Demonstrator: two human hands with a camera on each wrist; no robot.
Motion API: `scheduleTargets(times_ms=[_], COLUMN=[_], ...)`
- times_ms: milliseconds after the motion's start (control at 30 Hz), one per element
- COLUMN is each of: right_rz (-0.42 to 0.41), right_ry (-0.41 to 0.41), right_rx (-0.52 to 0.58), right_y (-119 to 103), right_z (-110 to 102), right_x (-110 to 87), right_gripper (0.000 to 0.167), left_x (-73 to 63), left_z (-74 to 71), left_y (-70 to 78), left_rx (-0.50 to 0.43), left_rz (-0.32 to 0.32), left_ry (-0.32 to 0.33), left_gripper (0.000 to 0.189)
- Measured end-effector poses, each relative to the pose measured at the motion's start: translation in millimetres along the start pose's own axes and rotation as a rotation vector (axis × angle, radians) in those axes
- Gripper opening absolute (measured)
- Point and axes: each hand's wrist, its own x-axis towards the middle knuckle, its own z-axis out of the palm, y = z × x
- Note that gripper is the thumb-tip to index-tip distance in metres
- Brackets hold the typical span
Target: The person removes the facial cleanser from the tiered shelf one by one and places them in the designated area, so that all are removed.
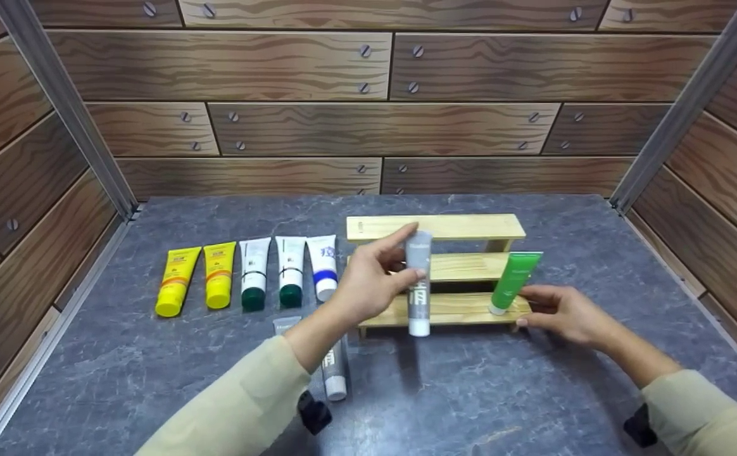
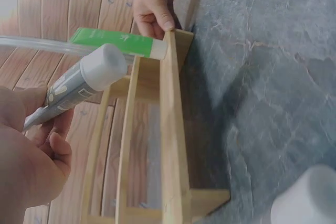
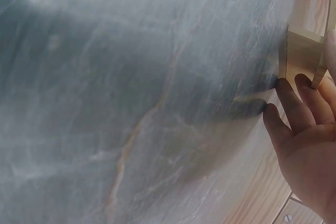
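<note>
My left hand (image 1: 368,282) pinches a grey tube (image 1: 419,278) with a white cap, held upright, cap down, in front of the three-tier wooden rack (image 1: 444,228). In the left wrist view the grey tube (image 2: 71,90) is apart from the rack, its cap toward the bottom tier. My right hand (image 1: 568,315) grips the right end of the bottom tier, thumb at the front edge. A green tube (image 1: 516,278) stands cap down on that end, leaning slightly right, beside the right fingers. In the right wrist view, fingers (image 3: 294,106) touch the rack's end.
Left of the rack lie two yellow tubes (image 1: 178,278), two white tubes with green caps (image 1: 290,266) and a white tube with a blue band (image 1: 324,259). Another grey tube (image 1: 335,373) lies partly under the left forearm. Wood-patterned walls (image 1: 299,63) enclose the grey marbled table (image 1: 470,405).
</note>
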Motion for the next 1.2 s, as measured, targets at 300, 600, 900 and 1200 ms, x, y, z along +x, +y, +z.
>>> scheduleTargets(times_ms=[300, 600, 900, 1200], right_rz=[0.001, 0.026, 0.009, 0.001], right_ry=[-0.001, 0.001, 0.006, 0.002], right_rx=[-0.018, -0.042, -0.056, -0.023], right_y=[-0.1, -0.7, -1.2, 1.5], right_z=[-0.9, -0.6, -1.7, -0.5], right_x=[-0.5, -0.3, 0.0, -0.1], right_gripper=[0.064, 0.066, 0.065, 0.063], left_x=[-13.2, -25.7, -44.4, -63.4], left_z=[-32.7, -63.7, -96.1, -125.1], left_y=[9.9, 14.3, 14.0, 6.0], left_rx=[0.000, 0.018, 0.090, 0.110], left_rz=[-0.026, 0.013, -0.040, -0.101], left_ry=[0.000, 0.062, 0.122, 0.171], left_gripper=[0.071, 0.069, 0.069, 0.070])
